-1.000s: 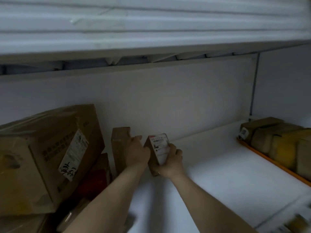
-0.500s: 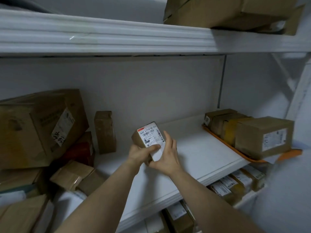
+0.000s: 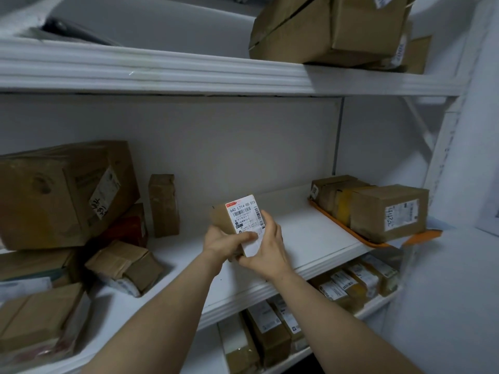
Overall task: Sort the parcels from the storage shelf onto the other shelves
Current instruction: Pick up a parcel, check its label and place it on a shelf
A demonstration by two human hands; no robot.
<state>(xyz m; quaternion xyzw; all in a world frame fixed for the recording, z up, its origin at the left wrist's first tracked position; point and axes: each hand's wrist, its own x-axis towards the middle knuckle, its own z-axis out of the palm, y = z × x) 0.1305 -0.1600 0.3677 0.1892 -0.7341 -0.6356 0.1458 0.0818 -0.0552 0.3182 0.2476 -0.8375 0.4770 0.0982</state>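
The small parcel (image 3: pixel 220 218) is held in the air in front of the middle shelf (image 3: pixel 310 236), tilted, with its white label (image 3: pixel 244 214) facing the camera. The left hand (image 3: pixel 221 242) grips its lower left corner, the thumb lying across the bottom of the label and the fingers curled behind the box. The right hand (image 3: pixel 270 247) cups the lower right edge, with its fingers (image 3: pixel 266 215) reaching up along the label's side. To the left, a narrow parcel (image 3: pixel 163 205) stands upright beside a large box (image 3: pixel 64 193). To the right, more boxes (image 3: pixel 388 211) sit on an orange tray (image 3: pixel 378 242).
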